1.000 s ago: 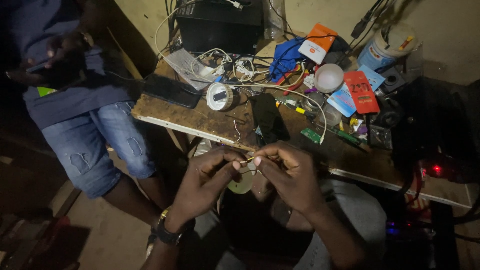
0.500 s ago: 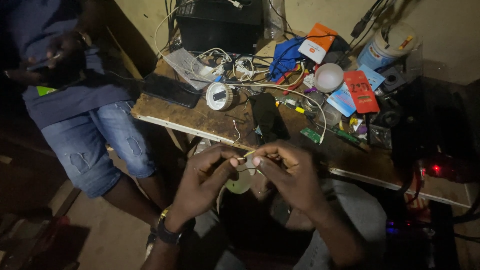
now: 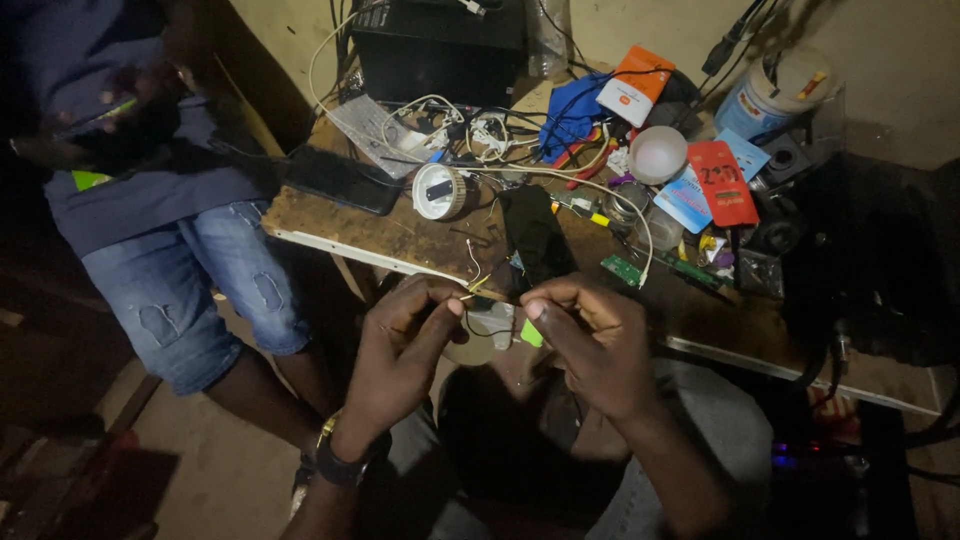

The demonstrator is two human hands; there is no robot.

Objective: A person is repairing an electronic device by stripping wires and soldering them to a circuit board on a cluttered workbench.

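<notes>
Centre frame, over the lap: left hand (image 3: 400, 345) and right hand (image 3: 590, 335) both pinch a thin wire (image 3: 478, 290) tied to a small pale part (image 3: 492, 325); in dim light it could slip or snap if tugged.

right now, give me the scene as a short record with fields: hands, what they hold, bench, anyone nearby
left hand: fingertips pinched on a thin wire
right hand: pinched on the same small work, a green bit at the thumb
wrist: dark watch on the left
bench: wooden workbench with a round white lamp part, black phone, red card, green circuit board
nearby: person in torn jeans standing at left
</notes>
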